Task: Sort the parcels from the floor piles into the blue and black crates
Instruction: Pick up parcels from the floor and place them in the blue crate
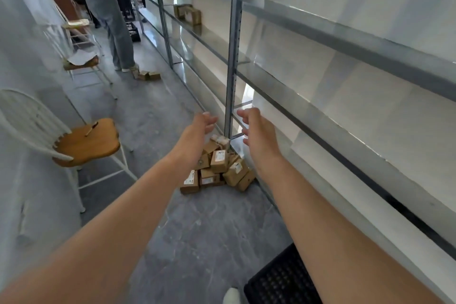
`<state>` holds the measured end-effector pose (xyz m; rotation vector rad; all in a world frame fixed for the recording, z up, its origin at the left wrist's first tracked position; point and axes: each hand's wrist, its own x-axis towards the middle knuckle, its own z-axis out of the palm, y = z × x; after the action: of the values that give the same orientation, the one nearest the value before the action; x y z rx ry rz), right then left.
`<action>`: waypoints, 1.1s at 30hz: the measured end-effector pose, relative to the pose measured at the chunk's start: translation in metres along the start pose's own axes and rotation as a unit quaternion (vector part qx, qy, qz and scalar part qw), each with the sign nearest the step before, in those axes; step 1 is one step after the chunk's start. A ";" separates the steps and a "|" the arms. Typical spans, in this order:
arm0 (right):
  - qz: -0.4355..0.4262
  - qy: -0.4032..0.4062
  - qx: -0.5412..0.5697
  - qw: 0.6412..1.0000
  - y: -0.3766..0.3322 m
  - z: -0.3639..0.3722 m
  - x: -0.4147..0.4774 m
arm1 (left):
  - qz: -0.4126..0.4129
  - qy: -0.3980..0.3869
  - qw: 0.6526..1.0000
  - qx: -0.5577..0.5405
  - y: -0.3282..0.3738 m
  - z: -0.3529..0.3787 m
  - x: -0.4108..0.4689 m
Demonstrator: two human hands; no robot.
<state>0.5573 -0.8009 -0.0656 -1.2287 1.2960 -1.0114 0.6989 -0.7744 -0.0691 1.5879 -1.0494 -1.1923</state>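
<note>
1. Over at ten o'clock, a white-framed chair (86, 142) with a wooden seat stands by the wall, well apart from the pile.
2. The left hand (197, 131) is out in front, fingers loosely spread, palm turned inward, gripping nothing. It hovers above the pile's eleven o'clock edge.
3. Dead ahead at twelve o'clock is the pile of parcels (218, 168): small brown cardboard boxes with white labels, heaped on the grey floor right against the foot of the rack upright (233, 57).
4. My read: these are light, stiff little cartons, probably a bit slick. Take one across its two long sides, thumb opposite fingers. The top ones lean loosely, so lift from the top or the heap may slide.
5. The right hand (257, 131) mirrors the left at one o'clock, fingers open and relaxed, nothing in it, clear of the boxes.
6. Down at five o'clock by the person's foot sits the corner of a black crate (278, 279). No blue crate in sight from here.
</note>
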 end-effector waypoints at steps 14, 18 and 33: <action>0.111 -0.008 -0.013 0.994 0.056 0.083 0.277 | -0.113 0.012 0.994 -0.010 -0.038 -0.033 0.284; 0.141 0.002 -0.029 0.990 0.080 0.117 0.351 | -0.144 -0.008 0.989 -0.010 -0.061 -0.048 0.377; 0.284 0.081 0.061 0.953 0.294 0.181 0.591 | -0.279 -0.040 0.960 -0.007 -0.236 -0.006 0.671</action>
<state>0.7385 -1.3367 -0.4504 -0.6229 1.5684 -0.7628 0.8592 -1.3478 -0.4584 1.9049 -0.6486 -1.6394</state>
